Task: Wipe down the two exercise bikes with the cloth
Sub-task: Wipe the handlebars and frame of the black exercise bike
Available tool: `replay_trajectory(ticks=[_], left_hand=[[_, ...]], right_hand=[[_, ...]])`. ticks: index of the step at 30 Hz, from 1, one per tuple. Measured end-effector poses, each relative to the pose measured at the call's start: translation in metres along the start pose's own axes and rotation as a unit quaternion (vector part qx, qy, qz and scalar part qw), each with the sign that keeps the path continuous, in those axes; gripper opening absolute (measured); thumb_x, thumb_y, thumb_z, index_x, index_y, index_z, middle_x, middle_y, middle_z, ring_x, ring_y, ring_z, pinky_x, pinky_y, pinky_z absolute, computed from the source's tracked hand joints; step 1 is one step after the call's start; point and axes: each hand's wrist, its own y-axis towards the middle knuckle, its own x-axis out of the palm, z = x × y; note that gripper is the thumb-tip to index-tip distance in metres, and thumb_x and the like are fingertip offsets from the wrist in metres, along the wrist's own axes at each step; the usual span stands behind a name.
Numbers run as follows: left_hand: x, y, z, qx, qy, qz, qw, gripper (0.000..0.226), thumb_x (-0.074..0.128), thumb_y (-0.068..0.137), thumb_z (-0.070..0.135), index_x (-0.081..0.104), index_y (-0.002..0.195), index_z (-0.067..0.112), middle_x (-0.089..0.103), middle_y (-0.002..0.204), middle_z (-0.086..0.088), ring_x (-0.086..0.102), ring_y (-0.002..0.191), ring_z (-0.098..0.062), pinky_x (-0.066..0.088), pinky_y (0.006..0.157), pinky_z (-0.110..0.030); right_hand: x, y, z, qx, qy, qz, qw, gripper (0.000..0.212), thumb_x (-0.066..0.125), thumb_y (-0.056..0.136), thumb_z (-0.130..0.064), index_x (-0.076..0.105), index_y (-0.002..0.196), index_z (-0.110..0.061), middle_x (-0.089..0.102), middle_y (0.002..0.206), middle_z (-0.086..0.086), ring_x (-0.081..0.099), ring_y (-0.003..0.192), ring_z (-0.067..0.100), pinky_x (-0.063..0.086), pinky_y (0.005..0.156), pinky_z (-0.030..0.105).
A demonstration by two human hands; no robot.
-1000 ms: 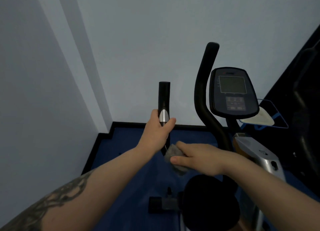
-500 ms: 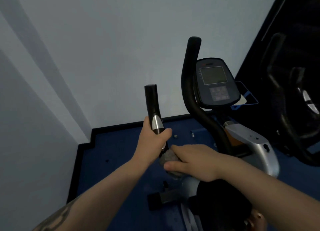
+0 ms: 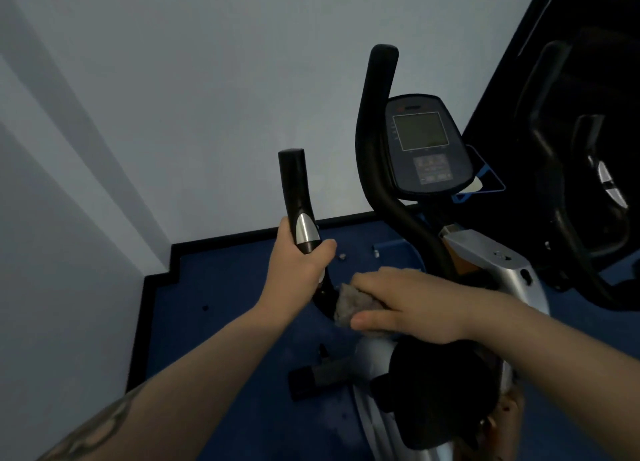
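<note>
Two hands are working on one exercise bike [image 3: 485, 252]. The left hand [image 3: 298, 266] is wrapping its fingers around the left handlebar [image 3: 296, 197], just under the one shiny silver patch. The right hand [image 3: 408, 304] is holding one grey cloth [image 3: 349, 304] and pressing it against the black bar low down, just beside the left hand. The bike is showing two black handlebars, one screen [image 3: 424, 145] and one black seat [image 3: 440, 391]. A second dark bike [image 3: 581, 169] is standing on the right, partly out of view. The floor [image 3: 221, 322] is blue.
</note>
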Motion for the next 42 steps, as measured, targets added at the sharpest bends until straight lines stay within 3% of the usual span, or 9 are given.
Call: replay_trajectory(ticks=[8,12,16,19,24,28,35,39,42], left_hand=[[0.004,-0.001,0.002,0.025,0.034,0.045,0.998,0.02,0.068,0.086,0.008,0.052,0.091,0.018,0.052,0.073,0.006,0.048,0.054,0.006,0.043,0.052,-0.011],[0.005,-0.008,0.004,0.018,0.08,0.099,0.992,0.027,0.073,0.082,0.019,0.051,0.096,0.027,0.055,0.082,0.008,0.052,0.061,0.005,0.043,0.053,-0.009],[0.01,-0.02,0.015,0.169,0.204,0.212,0.941,0.062,0.078,0.075,0.017,0.045,0.126,0.029,0.041,0.118,0.016,0.048,0.105,-0.004,0.045,0.087,-0.017],[0.02,-0.028,0.018,0.289,0.287,0.174,0.896,0.048,0.069,0.077,0.0,0.056,0.12,0.016,0.048,0.126,0.003,0.045,0.117,-0.014,0.042,0.099,-0.039],[0.037,-0.036,0.018,0.294,0.3,0.109,0.901,0.033,0.061,0.081,-0.009,0.065,0.105,0.013,0.058,0.115,0.002,0.055,0.112,-0.018,0.044,0.096,-0.048],[0.04,-0.035,0.024,0.282,0.247,0.134,0.917,0.025,0.053,0.085,0.001,0.065,0.099,0.018,0.059,0.108,0.01,0.055,0.108,-0.007,0.044,0.094,-0.029],[0.071,-0.023,0.043,0.237,0.18,0.104,0.949,0.028,0.053,0.092,-0.001,0.065,0.092,0.024,0.064,0.094,0.01,0.06,0.091,-0.003,0.046,0.074,-0.011],[0.077,-0.026,0.029,0.195,0.142,0.092,0.966,0.032,0.052,0.092,-0.004,0.067,0.084,0.022,0.067,0.081,0.01,0.064,0.078,-0.008,0.05,0.071,-0.02],[0.075,-0.025,0.023,0.195,0.177,0.083,0.961,0.031,0.052,0.093,-0.001,0.067,0.084,0.024,0.067,0.081,0.012,0.064,0.079,-0.008,0.052,0.072,-0.024]], right_hand=[[0.004,0.024,-0.018,0.028,-0.018,-0.025,0.999,0.039,0.029,0.095,-0.066,0.04,0.09,-0.029,0.046,0.078,-0.013,0.047,0.072,0.008,0.035,0.069,0.035],[-0.003,0.001,-0.004,-0.019,-0.01,-0.021,1.0,0.026,0.049,0.096,-0.052,0.045,0.093,-0.027,0.049,0.084,-0.011,0.048,0.079,0.009,0.039,0.073,0.036],[-0.016,-0.009,0.006,-0.01,-0.102,-0.065,0.993,0.038,0.056,0.095,-0.044,0.046,0.127,-0.026,0.051,0.113,-0.003,0.047,0.105,0.016,0.042,0.09,0.039],[-0.015,-0.011,0.011,-0.009,-0.172,-0.058,0.983,0.049,0.055,0.096,-0.042,0.038,0.139,-0.027,0.05,0.124,0.002,0.047,0.113,0.021,0.041,0.089,0.037],[-0.008,-0.021,0.014,-0.061,-0.179,0.069,0.98,0.032,0.049,0.096,-0.05,0.052,0.118,-0.026,0.055,0.108,-0.003,0.052,0.101,0.017,0.041,0.076,0.034],[-0.001,-0.039,0.019,-0.095,-0.018,0.229,0.969,0.024,0.054,0.096,-0.041,0.063,0.109,-0.023,0.058,0.098,-0.008,0.048,0.095,0.008,0.044,0.083,0.035],[-0.03,-0.072,0.037,0.04,0.01,0.527,0.849,0.039,0.039,0.092,-0.058,0.065,0.094,-0.029,0.057,0.089,-0.016,0.047,0.087,0.005,0.04,0.069,0.027],[-0.019,-0.035,0.034,0.125,0.098,0.472,0.867,0.04,0.04,0.099,-0.047,0.062,0.118,-0.019,0.058,0.11,-0.003,0.052,0.103,0.017,0.045,0.085,0.037],[0.004,-0.024,0.036,0.11,0.154,0.388,0.902,0.048,0.039,0.102,-0.042,0.032,0.149,-0.036,0.05,0.116,-0.004,0.05,0.108,0.015,0.045,0.089,0.035]])
